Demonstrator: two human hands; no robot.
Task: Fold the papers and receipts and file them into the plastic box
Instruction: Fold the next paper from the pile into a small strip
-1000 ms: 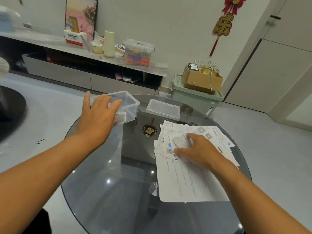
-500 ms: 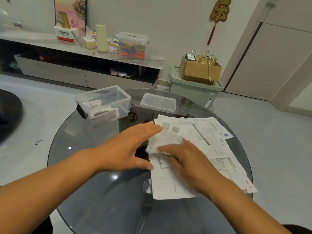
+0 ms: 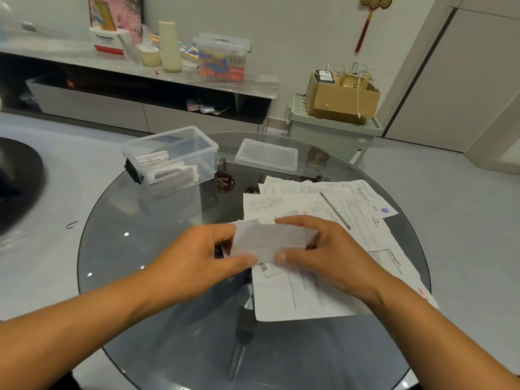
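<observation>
From the head camera, we see the left hand (image 3: 197, 257) and right hand (image 3: 318, 251) each pinching one end of a small receipt (image 3: 270, 240), its long axis running left to right. It hangs over the papers (image 3: 323, 209) on the glass table (image 3: 135, 249). Beyond the left hand stands the plastic box (image 3: 171, 159). Farther off, a carton (image 3: 108, 42) reads "Panasonic".

- A round, dark glass counter (image 3: 157, 277) fills the middle of the frame.
- A clear plastic box (image 3: 171, 159), lid off and holding folded slips, stands on its upper left part.
- The box's clear lid (image 3: 266, 155) lies flat just right of it.
- Loose papers and receipts (image 3: 332, 209) spread overlapping across the counter's right half.
</observation>
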